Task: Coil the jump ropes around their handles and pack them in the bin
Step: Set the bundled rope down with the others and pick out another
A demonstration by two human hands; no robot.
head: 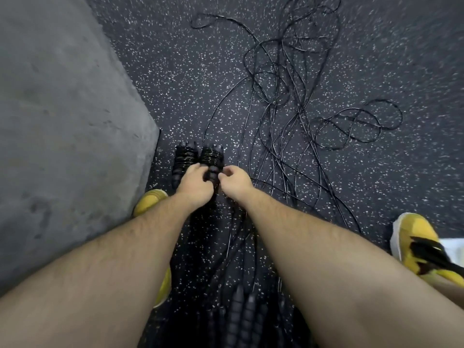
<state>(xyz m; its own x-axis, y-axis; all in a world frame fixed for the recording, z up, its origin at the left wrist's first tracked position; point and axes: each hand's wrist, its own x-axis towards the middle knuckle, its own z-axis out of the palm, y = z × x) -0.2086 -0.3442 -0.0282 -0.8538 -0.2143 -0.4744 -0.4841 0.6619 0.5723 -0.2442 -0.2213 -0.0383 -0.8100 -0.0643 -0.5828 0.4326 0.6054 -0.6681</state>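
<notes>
down at the left, a finished coiled bundle lies on the floor beside a grey slab, parked aside. next to it, the left hand is clamped on the handles, steadying them while the right hand pinches the cord's end, seemingly tucking it. rightward, loose ropes sprawl uncoiled; no bin shows.

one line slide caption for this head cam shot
Both hands, left hand and right hand, wind cord onto a handle bundle beside loose jump ropes on the floor.
</notes>
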